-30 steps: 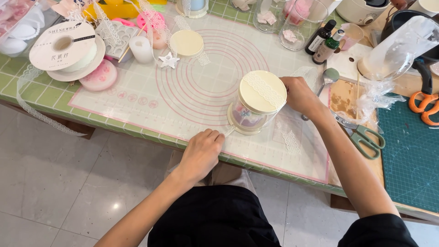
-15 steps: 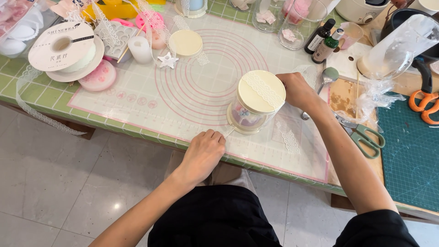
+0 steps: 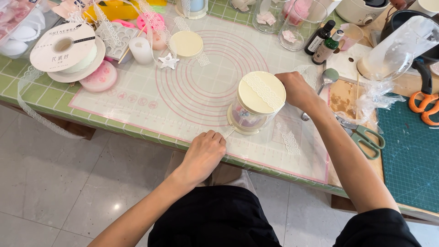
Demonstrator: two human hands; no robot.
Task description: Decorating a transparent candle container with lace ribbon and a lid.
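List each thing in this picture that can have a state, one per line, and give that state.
Clear round jar with cream lid: upright, lidded, lace strip over lid.
Right hand: gripping the jar's side.
Left hand: closed on lace end at mat edge.
Green-handled scissors: lying flat, blades hidden.
Two dark dropper bottles: upright, capped.

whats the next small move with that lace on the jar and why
Probably draw the lace strip a little tauter with the left hand. The right hand steadies the clear jar at its far side, the strip already lies across the cream lid, and its loose end runs down to the left fingers at the mat edge.
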